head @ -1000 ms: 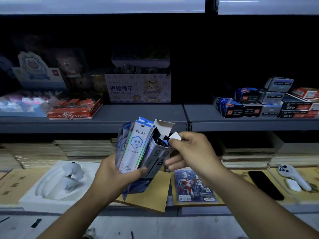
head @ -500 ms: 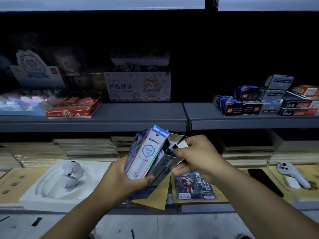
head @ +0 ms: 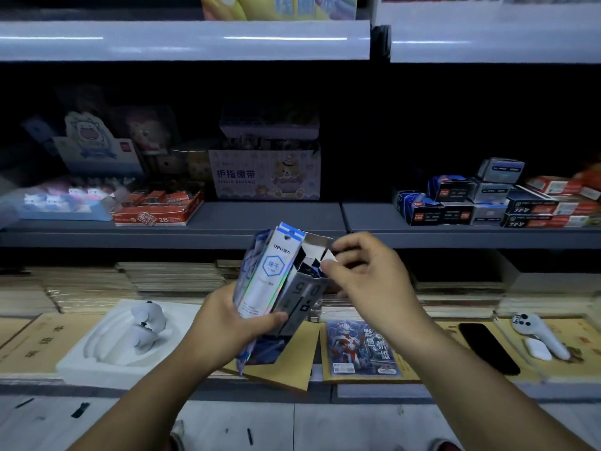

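Note:
My left hand grips a bundle of white-and-blue pen packets together with a small grey carton marked 0.5, held upright in front of the shelves. The carton's top flaps stand open. My right hand is at the carton's mouth, its thumb and fingers curled and pinching the open top flap. What is inside the carton is hidden in shadow.
A grey middle shelf carries a finger-bandage box, a red 2B tray and stacked dark boxes. Below lie notebook piles, a white foam tray, a hero-print pack, a black phone and a white controller.
The packets and carton have drifted a little to the right and lower in view. My right hand has shifted its pinch up onto the carton's top flap. The camera tilted up slightly.

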### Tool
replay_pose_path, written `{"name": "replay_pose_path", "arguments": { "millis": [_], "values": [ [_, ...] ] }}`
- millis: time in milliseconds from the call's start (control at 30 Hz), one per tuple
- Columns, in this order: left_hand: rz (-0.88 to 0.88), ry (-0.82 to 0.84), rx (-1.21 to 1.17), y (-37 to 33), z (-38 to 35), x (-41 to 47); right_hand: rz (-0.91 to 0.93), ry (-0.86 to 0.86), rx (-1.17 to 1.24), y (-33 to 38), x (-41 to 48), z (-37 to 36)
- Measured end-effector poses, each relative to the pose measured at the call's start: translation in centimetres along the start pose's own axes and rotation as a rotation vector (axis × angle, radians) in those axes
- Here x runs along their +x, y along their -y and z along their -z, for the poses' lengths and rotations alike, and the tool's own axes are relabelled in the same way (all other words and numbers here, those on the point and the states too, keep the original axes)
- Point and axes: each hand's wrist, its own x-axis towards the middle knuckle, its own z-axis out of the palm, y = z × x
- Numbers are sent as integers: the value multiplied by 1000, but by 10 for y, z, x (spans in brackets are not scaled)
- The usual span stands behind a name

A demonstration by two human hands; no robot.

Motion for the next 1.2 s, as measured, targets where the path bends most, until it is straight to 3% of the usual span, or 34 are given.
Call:
{"name": "replay_pose_path", "arguments": {
  "millis": [67, 133, 233, 367, 600, 1000, 1200],
  "values": [
    [-21, -19, 30, -7, 2, -7, 235, -102, -59, 8, -14, 5],
    [-17, -37, 43, -9, 4, -12, 430, -95, -130, 14, -24, 10],
    [-8, -14, 79, -6, 4, -21, 539, -31, -308, 12, -26, 11],
    [-65, 60, 146, -4, -10, -21, 468, 19, -418, -3, -22, 10],
    [-39, 176, 263, 2, -30, -11, 316, 43, -90, -31, -15, 17],
    [14, 100, 184, 15, -24, 2, 335, -89, 193, -35, -2, 6],
    [23, 108, 142, 19, -18, -2, 162, -112, 483, -22, -6, 12]
  ]
}}
